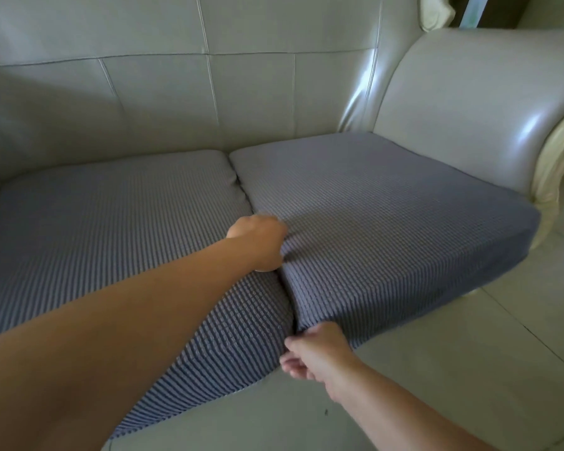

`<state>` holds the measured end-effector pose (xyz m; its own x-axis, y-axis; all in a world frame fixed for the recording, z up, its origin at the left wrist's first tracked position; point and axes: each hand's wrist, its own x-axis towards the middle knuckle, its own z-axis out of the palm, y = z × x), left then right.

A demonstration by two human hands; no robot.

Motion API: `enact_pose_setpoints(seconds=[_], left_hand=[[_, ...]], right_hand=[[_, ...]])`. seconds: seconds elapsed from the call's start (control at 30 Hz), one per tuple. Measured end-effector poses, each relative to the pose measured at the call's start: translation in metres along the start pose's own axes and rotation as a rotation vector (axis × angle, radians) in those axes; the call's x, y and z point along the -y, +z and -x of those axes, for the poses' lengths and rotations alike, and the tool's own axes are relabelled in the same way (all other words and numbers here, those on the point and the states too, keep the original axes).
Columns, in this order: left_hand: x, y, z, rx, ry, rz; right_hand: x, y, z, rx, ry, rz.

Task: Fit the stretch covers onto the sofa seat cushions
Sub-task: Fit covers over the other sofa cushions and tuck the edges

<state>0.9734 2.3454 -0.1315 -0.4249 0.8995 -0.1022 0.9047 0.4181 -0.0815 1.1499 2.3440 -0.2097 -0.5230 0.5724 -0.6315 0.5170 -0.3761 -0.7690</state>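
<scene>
Two seat cushions lie side by side on a pale leather sofa, both wrapped in grey-blue waffle-textured stretch covers. The right cushion (388, 216) has its cover smooth on top. The left cushion (105, 229) bulges at its front corner. My left hand (258, 242) reaches across the left cushion and grips a bunch of the right cover's fabric at the seam between the two cushions; creases radiate from it. My right hand (313, 353) pinches the right cover's lower front corner at the gap, fingers curled under the edge.
The sofa backrest (176, 102) rises behind the cushions and a padded armrest (469, 102) with a cream carved frame (554, 164) closes the right side. The sofa's leather front base (258, 415) is below. Pale tiled floor (518, 320) lies to the right.
</scene>
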Motion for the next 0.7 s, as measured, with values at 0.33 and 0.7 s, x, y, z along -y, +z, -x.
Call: enact_pose_setpoints(seconds=[0.33, 0.7], left_hand=[[0.002, 0.012, 0.009, 0.188, 0.066, -0.011], [0.061, 0.009, -0.002, -0.005, -0.091, 0.113]], right_hand=[[0.046, 0.002, -0.014, -0.404, -1.046, 1.230], [0.086, -0.007, -0.027, -0.130, -0.943, 1.404]])
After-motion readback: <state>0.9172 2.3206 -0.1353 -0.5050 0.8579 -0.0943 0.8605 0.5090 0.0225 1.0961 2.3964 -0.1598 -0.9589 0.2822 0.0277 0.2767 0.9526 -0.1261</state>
